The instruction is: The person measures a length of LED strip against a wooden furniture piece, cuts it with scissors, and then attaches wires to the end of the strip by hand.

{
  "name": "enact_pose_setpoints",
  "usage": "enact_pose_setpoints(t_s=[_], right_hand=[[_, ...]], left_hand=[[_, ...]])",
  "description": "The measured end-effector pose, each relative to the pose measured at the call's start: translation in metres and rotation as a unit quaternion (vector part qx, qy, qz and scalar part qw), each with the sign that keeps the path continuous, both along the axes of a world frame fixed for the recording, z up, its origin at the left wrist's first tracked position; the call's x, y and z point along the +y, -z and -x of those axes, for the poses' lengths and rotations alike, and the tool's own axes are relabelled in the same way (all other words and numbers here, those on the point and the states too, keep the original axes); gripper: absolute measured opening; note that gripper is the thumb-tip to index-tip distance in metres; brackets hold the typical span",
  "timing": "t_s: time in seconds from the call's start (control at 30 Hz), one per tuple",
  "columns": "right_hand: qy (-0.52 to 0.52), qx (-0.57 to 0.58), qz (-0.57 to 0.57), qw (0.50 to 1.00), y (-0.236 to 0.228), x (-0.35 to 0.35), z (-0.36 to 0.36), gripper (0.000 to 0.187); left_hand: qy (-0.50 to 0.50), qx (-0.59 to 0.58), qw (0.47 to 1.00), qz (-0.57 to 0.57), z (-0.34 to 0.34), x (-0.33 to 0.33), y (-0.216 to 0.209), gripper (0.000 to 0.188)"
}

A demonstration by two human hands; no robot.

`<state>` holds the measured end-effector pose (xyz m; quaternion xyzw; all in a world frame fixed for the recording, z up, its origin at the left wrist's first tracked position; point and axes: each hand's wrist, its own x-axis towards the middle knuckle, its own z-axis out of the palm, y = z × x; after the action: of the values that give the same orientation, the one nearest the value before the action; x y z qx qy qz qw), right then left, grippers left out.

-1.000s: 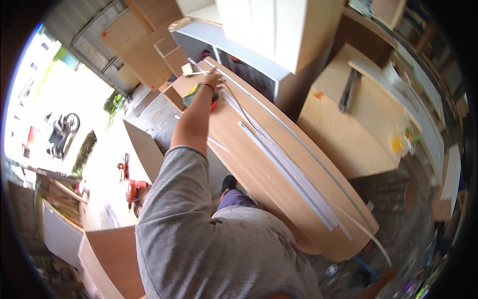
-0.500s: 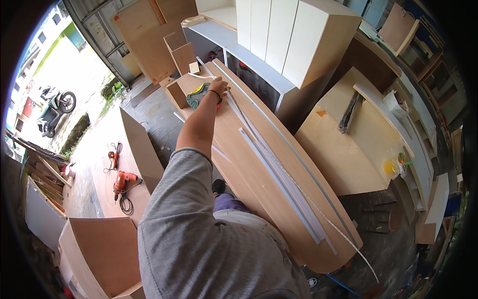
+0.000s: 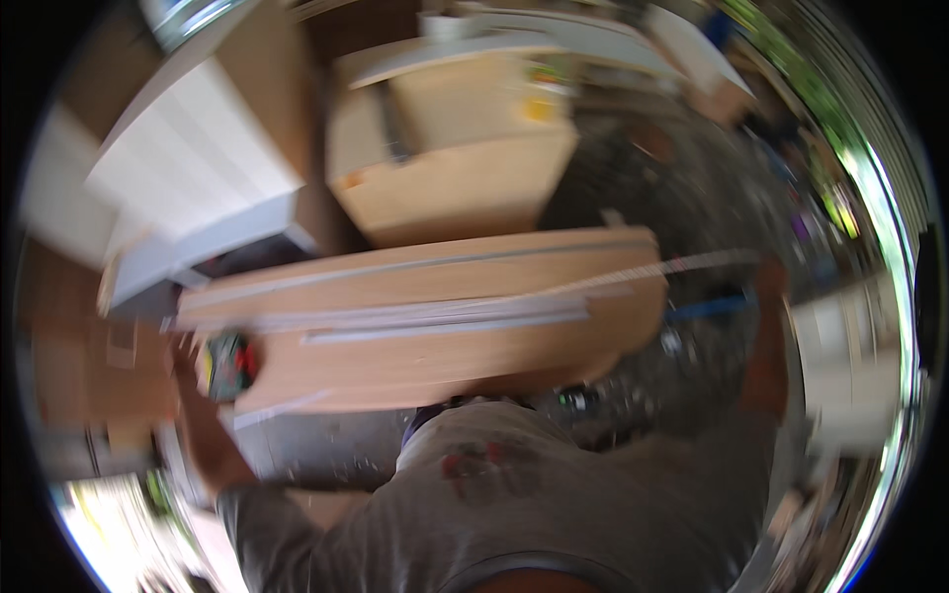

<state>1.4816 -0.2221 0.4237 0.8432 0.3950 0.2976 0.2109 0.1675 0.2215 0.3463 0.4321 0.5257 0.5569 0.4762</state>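
Note:
A long wood-faced panel (image 3: pixel 445 371) lies across the middle, carrying pale narrow strips (image 3: pixel 435 318). My left hand (image 3: pixel 182 350) is at the panel's left end, by the strip ends; its fingers are smeared by motion. Close beside it sits a green object with red and yellow parts (image 3: pixel 229 366), too blurred to name. Out past the panel's right end, my right hand (image 3: pixel 771 277) is closed on the end of a thin whitish measuring tape (image 3: pixel 692 262). The tape runs leftward over the panel and merges with the strips, so its other end cannot be made out.
Beyond the panel stand a white-fronted cabinet (image 3: pixel 198 158) and a light plywood piece (image 3: pixel 450 193) with a dark long item on it. A blue strip (image 3: pixel 709 307) lies on the dark floor at the right. White box-like furniture (image 3: pixel 850 356) is at the far right.
My view has swung round, so the panel now lies crosswise and everything blurs. My right arm has come into view, with its hand at the measuring tape's end. My left hand remains near the panel's other end.

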Motion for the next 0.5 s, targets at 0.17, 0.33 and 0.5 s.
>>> enact_pose_setpoints(t_s=[0.17, 0.33, 0.5], right_hand=[[0.049, 0.114, -0.156, 0.98, -0.094, 0.038, 0.158, 0.02], [0.037, 0.066, -0.206, 0.976, -0.16, -0.011, 0.209, 0.021], [0.013, 0.016, -0.386, 0.922, -0.216, -0.019, 0.254, 0.022]], left_hand=[[-0.09, -0.015, 0.993, 0.079, 0.019, 0.007, -0.04, 0.045], [-0.194, -0.058, 0.979, -0.014, -0.001, -0.018, -0.173, 0.042], [-0.289, -0.004, 0.942, -0.168, 0.103, -0.055, -0.236, 0.043]])
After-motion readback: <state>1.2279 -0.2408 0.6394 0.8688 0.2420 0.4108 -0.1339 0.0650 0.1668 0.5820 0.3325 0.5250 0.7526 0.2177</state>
